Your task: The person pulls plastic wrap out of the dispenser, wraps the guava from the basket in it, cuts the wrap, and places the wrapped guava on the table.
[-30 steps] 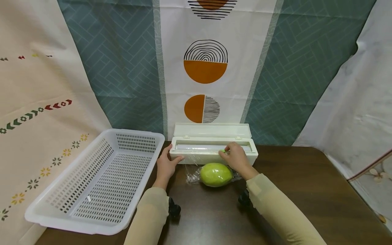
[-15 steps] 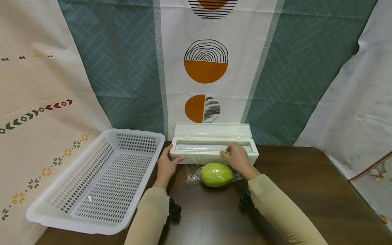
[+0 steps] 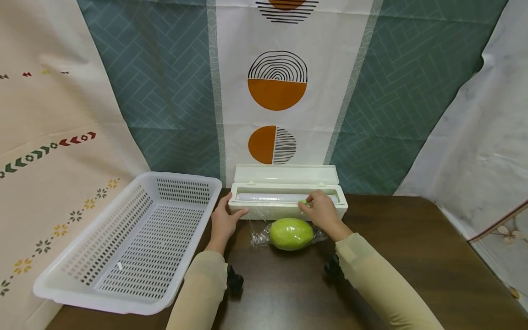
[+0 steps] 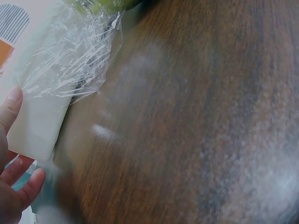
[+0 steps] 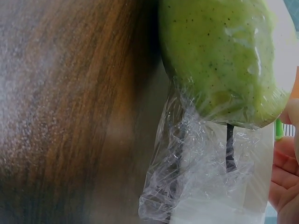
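A white cling film dispenser (image 3: 284,212) stands at the back of the table, lid raised, a film roll (image 3: 264,197) inside. My left hand (image 3: 222,224) grips its left end, thumb on the front face and fingers around the end. My right hand (image 3: 324,214) pinches a small green slider cutter (image 5: 279,129) on the dispenser's front edge, right of the middle. Right in front lies a green fruit (image 3: 291,234), mango-like with dark specks, wrapped in clear film. Crumpled cling film (image 4: 74,51) bunches at its ends, and some film reaches up the dispenser's front.
A white slotted plastic basket (image 3: 214,195) stands on the left, a small white scrap (image 3: 120,266) on its floor. Behind the dispenser hangs a patterned cloth (image 3: 276,96). The dark wooden table (image 3: 280,293) ends at a rounded corner on the right.
My right hand has slid slightly to the right along the dispenser's front edge with the slider cutter. The left hand, dispenser and wrapped fruit stay in place.
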`<state>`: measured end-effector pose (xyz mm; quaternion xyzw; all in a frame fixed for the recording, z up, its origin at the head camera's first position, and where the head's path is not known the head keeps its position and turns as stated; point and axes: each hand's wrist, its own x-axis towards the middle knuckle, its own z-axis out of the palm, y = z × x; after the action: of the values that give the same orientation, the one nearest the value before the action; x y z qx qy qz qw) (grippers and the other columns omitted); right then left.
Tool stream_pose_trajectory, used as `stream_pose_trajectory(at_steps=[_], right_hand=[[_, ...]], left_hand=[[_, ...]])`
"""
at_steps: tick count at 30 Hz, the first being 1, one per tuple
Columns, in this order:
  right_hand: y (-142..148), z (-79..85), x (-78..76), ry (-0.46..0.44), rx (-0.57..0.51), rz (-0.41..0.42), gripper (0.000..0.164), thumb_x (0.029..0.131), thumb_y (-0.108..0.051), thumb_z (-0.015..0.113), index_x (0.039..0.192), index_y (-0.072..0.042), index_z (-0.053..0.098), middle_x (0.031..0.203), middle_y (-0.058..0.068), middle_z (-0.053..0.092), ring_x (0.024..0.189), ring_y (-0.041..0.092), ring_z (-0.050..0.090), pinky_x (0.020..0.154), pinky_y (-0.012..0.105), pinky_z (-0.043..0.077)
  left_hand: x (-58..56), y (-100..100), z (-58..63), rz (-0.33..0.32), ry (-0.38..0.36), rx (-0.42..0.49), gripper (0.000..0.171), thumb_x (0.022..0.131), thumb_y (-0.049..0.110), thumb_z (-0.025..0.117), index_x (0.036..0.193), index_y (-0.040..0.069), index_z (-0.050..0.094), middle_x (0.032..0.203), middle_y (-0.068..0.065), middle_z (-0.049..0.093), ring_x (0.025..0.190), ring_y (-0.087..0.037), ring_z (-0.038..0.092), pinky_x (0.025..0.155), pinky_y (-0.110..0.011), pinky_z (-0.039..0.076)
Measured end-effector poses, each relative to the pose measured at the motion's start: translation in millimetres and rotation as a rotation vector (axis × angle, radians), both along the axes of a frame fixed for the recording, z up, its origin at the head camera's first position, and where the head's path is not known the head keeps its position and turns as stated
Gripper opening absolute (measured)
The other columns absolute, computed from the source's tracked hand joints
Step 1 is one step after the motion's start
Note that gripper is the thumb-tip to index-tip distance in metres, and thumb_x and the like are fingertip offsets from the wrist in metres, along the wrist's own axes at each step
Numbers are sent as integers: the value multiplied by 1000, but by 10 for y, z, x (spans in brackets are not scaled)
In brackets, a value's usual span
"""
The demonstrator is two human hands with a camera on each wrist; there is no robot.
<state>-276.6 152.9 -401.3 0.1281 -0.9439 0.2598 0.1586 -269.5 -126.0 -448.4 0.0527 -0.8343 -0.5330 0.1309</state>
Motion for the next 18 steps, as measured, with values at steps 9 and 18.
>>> stream_pose_trajectory(at_steps=[9,18], right_hand=[[35,-3,6,-50,-4,7,28,89,-28,64,91,0,61,93,15,59,80,28,60,72,42,51],[58,-17,8,-46,-7,2,26,89,-27,64,91,-1,61,93,14,59,79,27,60,72,41,50]], left_hand=[[-13,12,-24,2,10,0,75,79,24,76,144,15,39,133,-16,54,118,-29,53,94,-45,46],[-10,9,-22,0,16,-5,74,79,25,76,143,14,40,134,-16,53,118,-29,52,93,-45,46]])
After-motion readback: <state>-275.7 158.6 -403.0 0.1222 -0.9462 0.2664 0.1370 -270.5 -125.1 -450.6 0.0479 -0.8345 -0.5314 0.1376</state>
